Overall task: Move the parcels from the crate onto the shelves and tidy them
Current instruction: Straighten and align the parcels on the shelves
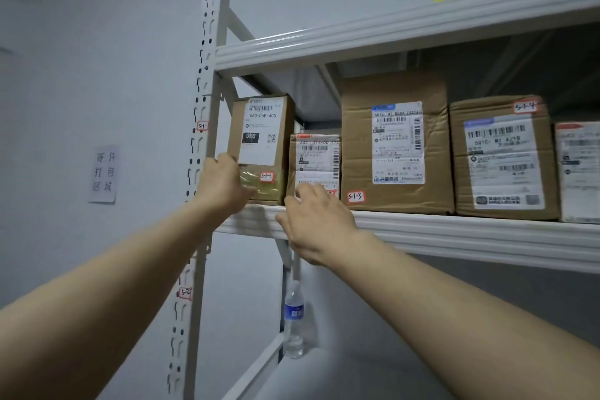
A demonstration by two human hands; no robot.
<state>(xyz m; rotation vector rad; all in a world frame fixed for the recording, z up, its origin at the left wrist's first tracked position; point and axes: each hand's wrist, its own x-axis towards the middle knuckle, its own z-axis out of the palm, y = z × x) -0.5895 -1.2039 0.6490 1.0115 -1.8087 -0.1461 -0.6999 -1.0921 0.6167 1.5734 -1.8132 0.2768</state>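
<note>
The white metal shelf (470, 234) bears five labelled cardboard parcels (394, 143) standing side by side.

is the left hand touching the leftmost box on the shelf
Touching. The head view shows the left hand gripping the lower left corner of the leftmost box, with its fingers over the front face and no gap.

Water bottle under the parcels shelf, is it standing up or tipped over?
Upright: the water bottle stands on its base on the lower shelf, cap at the top.
</note>
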